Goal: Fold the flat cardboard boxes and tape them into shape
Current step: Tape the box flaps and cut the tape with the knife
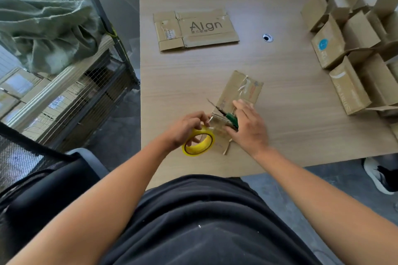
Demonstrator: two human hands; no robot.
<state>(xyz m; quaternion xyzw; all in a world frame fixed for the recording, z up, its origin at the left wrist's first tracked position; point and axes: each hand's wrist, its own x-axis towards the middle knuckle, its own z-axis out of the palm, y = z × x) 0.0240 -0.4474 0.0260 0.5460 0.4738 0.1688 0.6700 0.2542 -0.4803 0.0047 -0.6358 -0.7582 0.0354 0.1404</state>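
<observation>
A small cardboard box (239, 92) lies on the wooden table (290, 114) near its front edge, old clear tape on its top. My left hand (185, 129) grips a yellow tape roll (199, 143) at the box's near left corner, a strip of tape stretched from the roll to the box. My right hand (247, 127) rests on the box's near end and holds a green-handled cutter (231, 119) against it. A flat cardboard box (193, 29) printed "Algn" lies further back on the table.
Several folded cardboard boxes (353, 49) stand crowded at the table's right side. A cable hole (267, 38) sits mid-table. Left of the table stand a wire cage (86, 92) and a grey-green sack (43, 23). A black chair (32, 168) is at lower left. Someone's shoe (379, 176) shows at right.
</observation>
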